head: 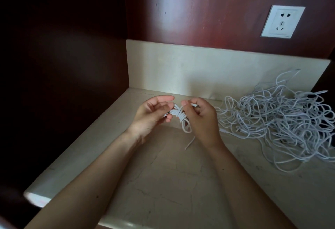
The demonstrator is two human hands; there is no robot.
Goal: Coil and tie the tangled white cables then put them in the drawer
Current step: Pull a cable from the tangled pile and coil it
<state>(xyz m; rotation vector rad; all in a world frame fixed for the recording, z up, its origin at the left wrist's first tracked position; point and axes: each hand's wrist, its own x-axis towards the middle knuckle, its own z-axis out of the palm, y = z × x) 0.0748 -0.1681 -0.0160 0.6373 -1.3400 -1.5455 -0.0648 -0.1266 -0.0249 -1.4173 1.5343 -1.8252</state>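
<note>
Two bare hands meet above a pale stone counter (163,183). The left hand (154,114) and right hand (201,118) each pinch one side of a small coiled white cable (178,115) — wrapped around its middle, a loose end dangling. Well to the right lies a large tangled pile of white cables (282,120). A wall socket (282,22) sits above.

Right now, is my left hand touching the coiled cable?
Touching. The head view shows the left hand pinching one side of the coiled cable, with the right hand gripping the other.
</note>
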